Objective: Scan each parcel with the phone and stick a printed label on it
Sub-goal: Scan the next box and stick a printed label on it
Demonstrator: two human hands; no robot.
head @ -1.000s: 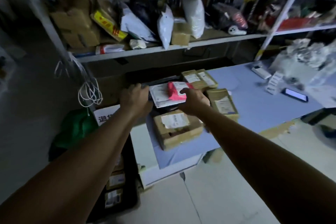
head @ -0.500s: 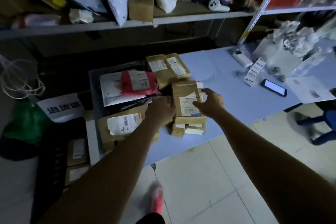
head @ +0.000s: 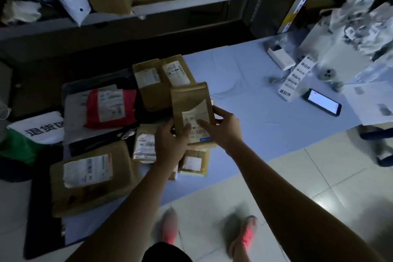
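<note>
Both our hands are on one brown parcel (head: pixel 190 104): left hand (head: pixel 170 142) and right hand (head: pixel 223 131) grasp its sides, holding it tilted above the pile (head: pixel 91 176) of some seven others at the table's (head: pixel 244 117) left end. One lit phone (head: pixel 322 102) and one label strip (head: pixel 296 76) lie well to the right. Half a second ago the parcel sat on the stack.

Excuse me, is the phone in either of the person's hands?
No, the phone lies on the table; the left hand and right hand hold a brown parcel.

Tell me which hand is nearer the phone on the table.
Right. The right hand grips the brown parcel at its right edge, toward the phone; the left hand holds its left edge, farther off.
</note>
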